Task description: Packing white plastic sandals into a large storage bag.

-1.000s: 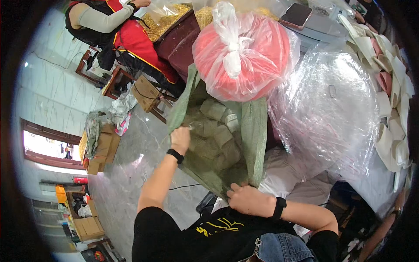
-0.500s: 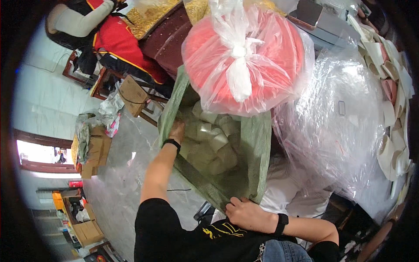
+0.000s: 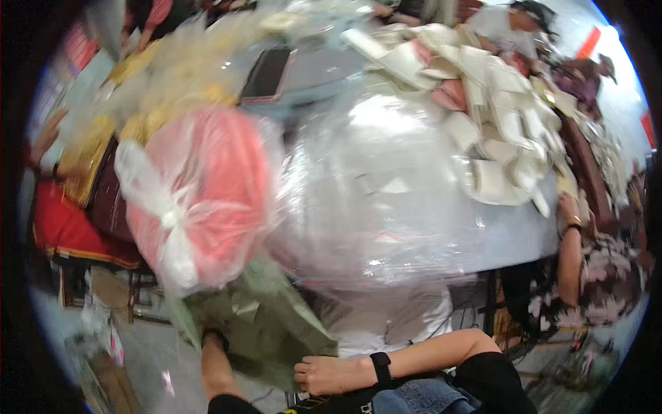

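A green woven sack (image 3: 276, 338) hangs with its mouth toward me below the table edge. My right hand (image 3: 317, 375) is closed on the sack's near rim, knuckles up, with a black band on the wrist. My left hand (image 3: 212, 327) reaches inside the sack at its left side; its fingers are hidden and blurred. Over the sack's far rim rests a large tied clear plastic bag (image 3: 227, 172) with pinkish-red contents. The inside of the sack is mostly hidden from this angle.
Clear plastic sheeting (image 3: 386, 200) covers the table's middle. Farther right lies a pile of cream and pink curved pieces (image 3: 496, 131). A dark phone-like slab (image 3: 267, 74) lies at the back, near bags of yellow pieces (image 3: 152, 103). A co-worker's arm (image 3: 571, 255) reaches in at the right.
My view has swung to the right and up over the table, so the sack and red-filled bag now sit lower left. Both hands stay at the sack, whose mouth shows less of its inside.
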A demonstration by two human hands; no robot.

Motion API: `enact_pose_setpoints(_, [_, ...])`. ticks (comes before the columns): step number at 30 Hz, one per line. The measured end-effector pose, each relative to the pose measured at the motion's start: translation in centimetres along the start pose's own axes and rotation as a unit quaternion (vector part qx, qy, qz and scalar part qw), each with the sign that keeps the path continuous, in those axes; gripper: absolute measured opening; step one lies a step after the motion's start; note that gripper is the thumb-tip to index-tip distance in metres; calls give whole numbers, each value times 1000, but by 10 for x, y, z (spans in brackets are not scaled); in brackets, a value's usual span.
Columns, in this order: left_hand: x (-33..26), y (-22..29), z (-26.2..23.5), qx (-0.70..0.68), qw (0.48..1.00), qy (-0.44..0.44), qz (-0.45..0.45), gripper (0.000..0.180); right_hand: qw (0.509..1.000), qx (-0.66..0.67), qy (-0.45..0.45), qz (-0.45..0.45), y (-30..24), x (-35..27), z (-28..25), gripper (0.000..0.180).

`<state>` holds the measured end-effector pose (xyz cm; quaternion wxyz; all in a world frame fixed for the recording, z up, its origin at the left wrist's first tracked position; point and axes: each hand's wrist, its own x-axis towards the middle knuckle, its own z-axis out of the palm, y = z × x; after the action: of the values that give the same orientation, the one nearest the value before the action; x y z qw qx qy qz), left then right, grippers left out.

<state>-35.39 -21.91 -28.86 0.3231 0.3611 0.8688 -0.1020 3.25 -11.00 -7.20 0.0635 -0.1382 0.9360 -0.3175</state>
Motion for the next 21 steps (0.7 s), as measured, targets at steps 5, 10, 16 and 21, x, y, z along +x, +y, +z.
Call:
enact_pose_setpoints(5, [-18, 24, -21, 48, 994, 71, 72, 48, 955, -67, 286, -47, 10, -57, -68, 59])
enact_pose_setpoints(10, [-198, 195, -147, -67, 918, 16, 392, 16, 855, -311, 337, 240, 36, -173, -127, 65])
enact_pose_setpoints(16, [-290, 304, -193, -190, 658, 142, 715, 24, 805, -331, 351, 344, 66, -258, -196, 60])
enact_pose_setpoints(21, [-240, 364, -205, 161, 675, 245, 677, 57, 651, -267, 616, 354, 127, -370, -268, 51])
